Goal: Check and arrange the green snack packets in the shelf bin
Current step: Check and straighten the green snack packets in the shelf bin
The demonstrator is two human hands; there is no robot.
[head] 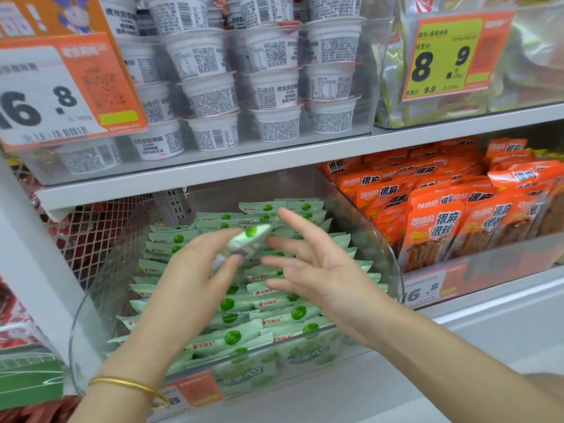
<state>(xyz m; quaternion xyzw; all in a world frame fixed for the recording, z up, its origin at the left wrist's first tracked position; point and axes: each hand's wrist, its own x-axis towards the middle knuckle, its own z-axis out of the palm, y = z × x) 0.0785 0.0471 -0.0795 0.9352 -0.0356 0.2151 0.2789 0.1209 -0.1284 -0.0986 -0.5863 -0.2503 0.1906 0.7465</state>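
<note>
We face a shelf (488, 315) carrying a clear bin (393, 270) with a curved wall, and orange packs (442, 227) just right of it. Green packets (244, 319) lie in overlapping rows from the bin's near wall to its far end. Above the middle rows our left hand (189, 270) pinches one packet (244, 242) between thumb and fingers, tilted and lifted off the rows. Just right of it, our right hand (320, 270) holds nothing, fingers spread straight, tips near the packet. There is open room above the rows.
</note>
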